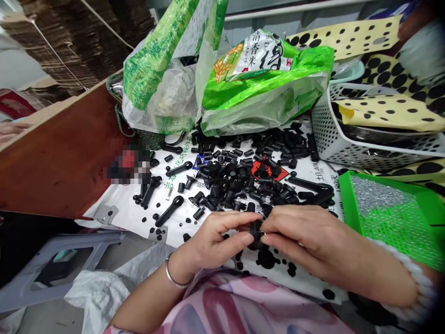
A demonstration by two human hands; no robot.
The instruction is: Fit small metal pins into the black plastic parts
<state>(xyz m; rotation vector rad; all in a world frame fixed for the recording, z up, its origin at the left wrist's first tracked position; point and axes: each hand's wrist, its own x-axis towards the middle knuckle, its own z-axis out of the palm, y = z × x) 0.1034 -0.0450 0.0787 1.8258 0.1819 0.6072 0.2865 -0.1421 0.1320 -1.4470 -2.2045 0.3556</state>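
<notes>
Between my two hands sits a small round black plastic part (pixel 256 232), partly covered by fingers. My left hand (pixel 222 236) pinches it between thumb and forefinger from the left. The fingertips of my right hand (pixel 306 236) are pressed together at its other side, where a tiny shiny bit shows; I cannot make out whether that is a separate piece. Just beyond my hands lies a heap of black plastic parts (pixel 232 181), with short cylinders and flanged pieces among them. Several black lever-like handles (pixel 169 211) are scattered to the left of the heap.
A green tray (pixel 354 204) of small silvery pieces stands at the right. Behind it is a white perforated basket (pixel 333 125). Green plastic bags (pixel 264 93) line the back. A reddish-brown board (pixel 62 157) rises at the left, beside a grey plastic stool (pixel 93 246).
</notes>
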